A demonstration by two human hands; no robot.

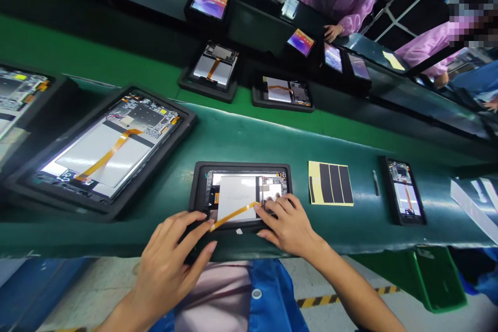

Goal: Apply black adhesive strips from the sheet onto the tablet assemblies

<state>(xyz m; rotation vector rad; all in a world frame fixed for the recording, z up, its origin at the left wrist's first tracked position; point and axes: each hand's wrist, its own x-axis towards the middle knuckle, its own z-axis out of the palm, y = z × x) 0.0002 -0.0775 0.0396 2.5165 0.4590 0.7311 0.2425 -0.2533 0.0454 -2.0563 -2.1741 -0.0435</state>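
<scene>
Right hand [290, 224] on flat, glossy orange ribbon [233, 215]

tablet [239, 192] in tray [241, 166] on bench [330, 231], strip sheet [331, 183] right, another tablet [95, 151] left

I can read no text, just blurred marks on glowing orange-and-purple rectangular screens [301, 42] beyond the glossy green workbench [241, 137].

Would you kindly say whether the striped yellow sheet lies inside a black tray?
No, the striped yellow sheet lies on the green table.
</scene>
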